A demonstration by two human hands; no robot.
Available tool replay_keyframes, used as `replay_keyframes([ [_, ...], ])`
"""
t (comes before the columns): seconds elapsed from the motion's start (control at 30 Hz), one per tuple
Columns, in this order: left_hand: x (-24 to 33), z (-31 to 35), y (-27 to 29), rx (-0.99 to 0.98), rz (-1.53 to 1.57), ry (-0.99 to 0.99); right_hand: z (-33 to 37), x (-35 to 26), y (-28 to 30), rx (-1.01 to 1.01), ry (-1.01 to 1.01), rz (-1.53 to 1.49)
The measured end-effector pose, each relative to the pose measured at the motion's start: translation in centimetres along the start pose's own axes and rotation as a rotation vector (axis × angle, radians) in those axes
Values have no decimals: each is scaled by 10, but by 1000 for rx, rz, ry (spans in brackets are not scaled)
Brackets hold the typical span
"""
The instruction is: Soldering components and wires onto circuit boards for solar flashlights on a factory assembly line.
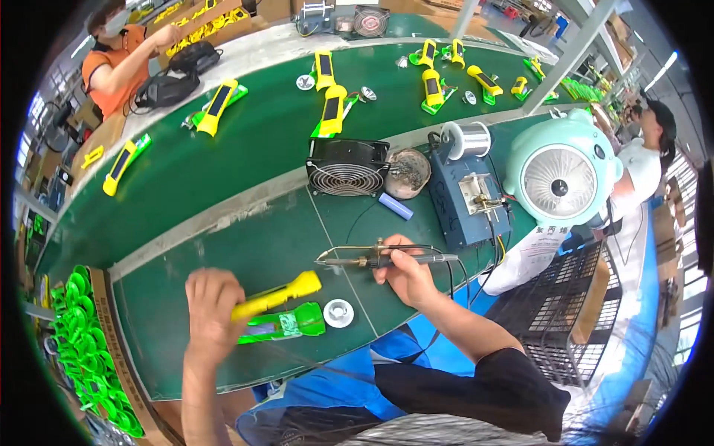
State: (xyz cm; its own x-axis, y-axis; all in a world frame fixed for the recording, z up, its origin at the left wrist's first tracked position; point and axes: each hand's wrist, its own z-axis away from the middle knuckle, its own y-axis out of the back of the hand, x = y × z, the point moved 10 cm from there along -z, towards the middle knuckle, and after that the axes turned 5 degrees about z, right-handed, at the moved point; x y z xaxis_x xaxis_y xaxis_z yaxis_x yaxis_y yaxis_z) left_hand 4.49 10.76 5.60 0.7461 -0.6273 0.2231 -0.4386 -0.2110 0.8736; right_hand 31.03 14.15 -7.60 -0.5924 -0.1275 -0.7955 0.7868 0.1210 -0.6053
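The left hand (213,306), curled nearly closed, holds the yellow casing (286,294) by its left end above the counter (160,353); probably light, stiff plastic, best gripped there. The right hand (405,275) pinches a soldering iron (379,261). Nearby: green casing (301,321), reflector (338,314).

Green workbench (242,249) | on it: green casing (310,318) | silver disc (340,315) | blue cylinder (396,207) | black fan (346,177) | round bowl (405,193) | blue box (450,212)

1 downward-looking, head-worn fisheye view

Disc (338,313) right of casing (306,320); fan (346,169) behind both
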Motion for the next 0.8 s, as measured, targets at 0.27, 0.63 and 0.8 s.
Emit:
replay_keyframes([
  [0.27, -33, 66, -2, 21, 187, 337, -9, -16, 5, 64, 27, 87],
  [0.63, -208, -101, -41, 419, 76, 586, -7, -5, -15, 40, 87, 100],
  [0.8, -179, -123, -47, 498, 141, 443, -4, -15, -8, 5, 89, 124],
])
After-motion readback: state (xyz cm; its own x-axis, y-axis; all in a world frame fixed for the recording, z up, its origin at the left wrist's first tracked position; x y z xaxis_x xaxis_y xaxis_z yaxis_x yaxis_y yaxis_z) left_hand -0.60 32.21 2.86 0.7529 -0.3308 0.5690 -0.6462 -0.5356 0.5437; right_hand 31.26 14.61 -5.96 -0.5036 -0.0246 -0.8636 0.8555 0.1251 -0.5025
